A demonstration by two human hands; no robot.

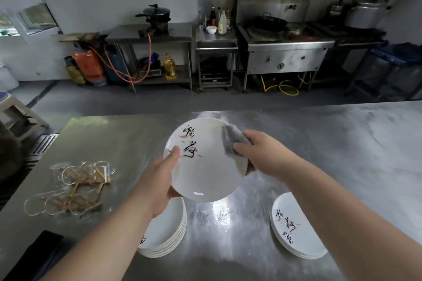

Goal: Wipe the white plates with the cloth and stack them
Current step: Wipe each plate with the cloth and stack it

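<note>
Two piles on the steel table (342,143) here: left stack (167,232) under my left wrist, right stack (294,232) well apart from it. Up above the table, my left hand (157,180) grips one white plate (205,171) by its rim, thumb on the face. My right hand (262,153) pinches the grey cloth (230,139) against the plate's right edge.
</note>
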